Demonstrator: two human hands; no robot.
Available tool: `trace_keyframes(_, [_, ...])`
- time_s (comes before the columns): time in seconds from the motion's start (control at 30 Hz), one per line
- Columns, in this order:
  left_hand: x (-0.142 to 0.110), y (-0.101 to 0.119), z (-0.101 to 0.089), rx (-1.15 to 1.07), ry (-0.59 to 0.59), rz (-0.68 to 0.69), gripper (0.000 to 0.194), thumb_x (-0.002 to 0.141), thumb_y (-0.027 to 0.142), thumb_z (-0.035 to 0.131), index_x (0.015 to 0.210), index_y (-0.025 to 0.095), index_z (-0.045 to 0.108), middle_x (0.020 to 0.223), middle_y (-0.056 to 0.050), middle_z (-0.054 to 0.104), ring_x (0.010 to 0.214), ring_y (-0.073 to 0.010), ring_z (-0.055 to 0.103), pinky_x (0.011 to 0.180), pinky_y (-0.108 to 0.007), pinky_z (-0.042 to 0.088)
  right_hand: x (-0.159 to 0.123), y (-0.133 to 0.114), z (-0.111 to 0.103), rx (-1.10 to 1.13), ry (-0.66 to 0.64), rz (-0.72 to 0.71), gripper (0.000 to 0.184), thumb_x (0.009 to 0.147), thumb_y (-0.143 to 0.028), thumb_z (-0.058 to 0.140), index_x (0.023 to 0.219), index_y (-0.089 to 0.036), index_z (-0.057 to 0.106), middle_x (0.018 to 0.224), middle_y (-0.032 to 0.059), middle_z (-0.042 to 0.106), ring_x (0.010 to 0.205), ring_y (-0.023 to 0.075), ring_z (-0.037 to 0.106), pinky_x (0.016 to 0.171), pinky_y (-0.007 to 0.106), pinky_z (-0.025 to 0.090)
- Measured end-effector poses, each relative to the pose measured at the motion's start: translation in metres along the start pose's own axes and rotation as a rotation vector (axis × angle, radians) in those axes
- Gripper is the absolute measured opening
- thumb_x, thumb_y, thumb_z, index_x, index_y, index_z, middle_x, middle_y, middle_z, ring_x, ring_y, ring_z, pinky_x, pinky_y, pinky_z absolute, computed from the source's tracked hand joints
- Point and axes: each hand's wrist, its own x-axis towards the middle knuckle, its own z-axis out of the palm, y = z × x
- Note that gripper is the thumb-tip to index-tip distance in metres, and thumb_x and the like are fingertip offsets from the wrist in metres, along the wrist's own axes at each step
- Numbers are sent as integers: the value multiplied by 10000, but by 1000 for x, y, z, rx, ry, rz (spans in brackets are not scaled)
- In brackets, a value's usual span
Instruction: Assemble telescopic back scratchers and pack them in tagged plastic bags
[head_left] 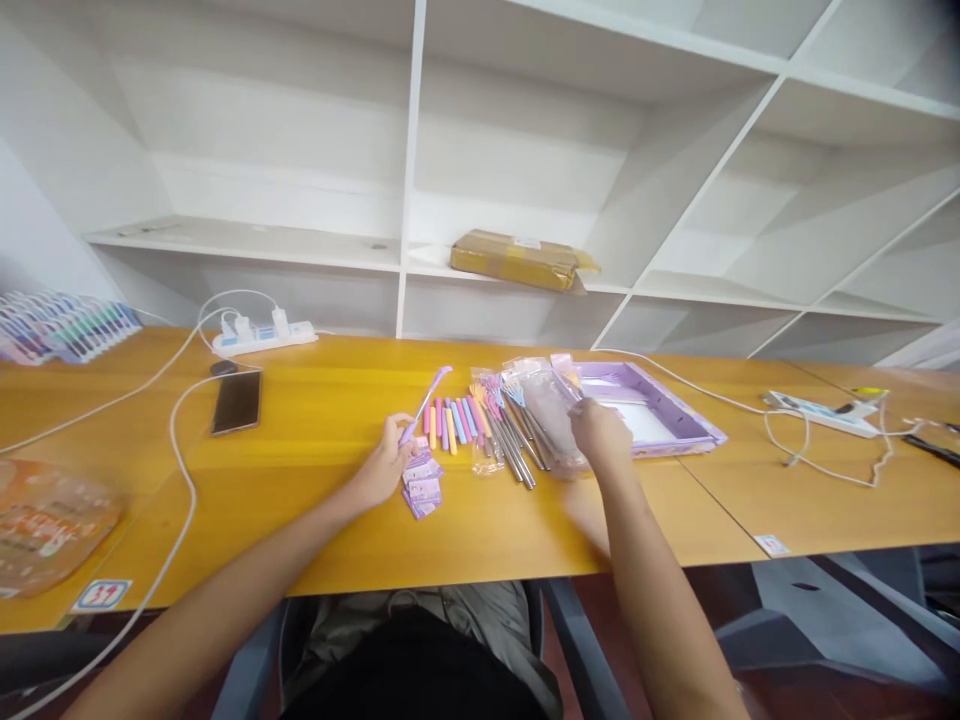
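Observation:
My left hand [386, 465] is closed round the purple handle of a back scratcher [425, 404] with a metal shaft and a curved purple head, pointing up to the right. Under that hand lie several purple printed cards [424, 490]. Just right of it is a row of pink, yellow, blue and purple handle sleeves [454, 422]. Beside them lie metal rods [517, 445] with coloured hand-shaped heads. My right hand [602, 435], slightly blurred, is closed beside clear plastic bags [544, 395]. A purple and orange piece [566, 372] shows beyond its fingers; what it grips is unclear.
A purple open box [675, 428] lies behind my right hand. A phone [236, 402], power strips [266, 338] and white cables lie on the table [315, 530]. An orange package [52, 525] is at left. A cardboard box [517, 258] sits on the shelf.

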Motion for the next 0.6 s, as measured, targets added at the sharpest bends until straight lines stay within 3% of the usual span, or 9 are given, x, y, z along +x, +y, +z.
trace_keyframes(0.17, [-4, -5, -5, -15, -14, 65, 374, 1026, 493, 599, 1301, 258, 505, 916, 23, 589, 695, -133, 489, 719, -284, 456, -2, -6, -37, 142, 157, 29, 369, 1063, -328, 456, 1261, -166, 721, 1189, 222, 774, 1084, 339, 739, 907, 438, 529])
trace_keyframes(0.3, [0, -1, -5, -90, -59, 50, 426, 987, 619, 634, 1142, 223, 662, 860, -6, 615, 726, -167, 528, 699, -296, 467, -23, -47, -55, 542, 296, -267, 309, 1027, -376, 545, 1176, -184, 737, 1036, 123, 794, 910, 252, 720, 859, 361, 511])
trace_keyframes(0.37, [-1, 3, -5, -132, -73, 7, 493, 954, 681, 654, 1094, 211, 710, 906, -34, 659, 785, -188, 581, 715, -300, 487, -40, -80, -52, 784, 233, -441, 293, 1011, -429, 586, 1103, -196, 738, 948, 79, 776, 816, 215, 687, 797, 329, 505])
trace_keyframes(0.47, [-5, 7, -5, -216, -92, -74, 600, 932, 755, 636, 1132, 199, 740, 995, -62, 699, 844, -199, 630, 737, -300, 508, -65, -133, -32, 1042, -36, -600, 311, 994, -518, 624, 972, -221, 713, 811, 21, 716, 683, 182, 608, 677, 303, 474])
trace_keyframes(0.53, [-6, 8, -4, -228, -90, -66, 624, 923, 763, 644, 1140, 187, 750, 996, -69, 710, 856, -204, 642, 761, -309, 518, -78, -160, -14, 1129, -213, -676, 331, 965, -559, 673, 929, -230, 693, 742, -8, 668, 640, 171, 568, 646, 298, 462])
trace_keyframes(0.6, [-5, 8, -4, -174, -57, -3, 577, 891, 715, 723, 1100, 178, 764, 1014, -79, 731, 914, -226, 659, 828, -334, 531, -87, -176, 5, 1188, -297, -738, 364, 943, -595, 705, 914, -233, 687, 769, -7, 667, 693, 176, 583, 682, 301, 483])
